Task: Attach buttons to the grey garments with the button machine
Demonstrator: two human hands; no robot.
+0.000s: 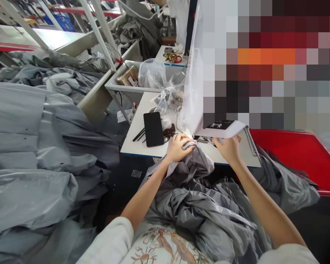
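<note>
Grey coated fabric [181, 200] is bunched across my lap and rises to the front edge of a white worktable [132, 141]. My left hand [179, 147] is closed on a fold of this fabric, at the foot of a white machine [195, 80]. My right hand [228, 148] is at the table under the machine's lower edge, beside small metal parts [202, 140]. Its fingers are curled in and partly hidden, and what they pinch cannot be made out. Left of my left hand lies a black phone [153, 129].
Dark pens [139, 134] lie by the phone. Behind are clear plastic bags [169, 99] and a white tray [121, 87]. Large grey fabric piles [24, 146] fill the left side. A red bin [291, 150] stands to the right. Scissors [177, 59] lie on a farther table.
</note>
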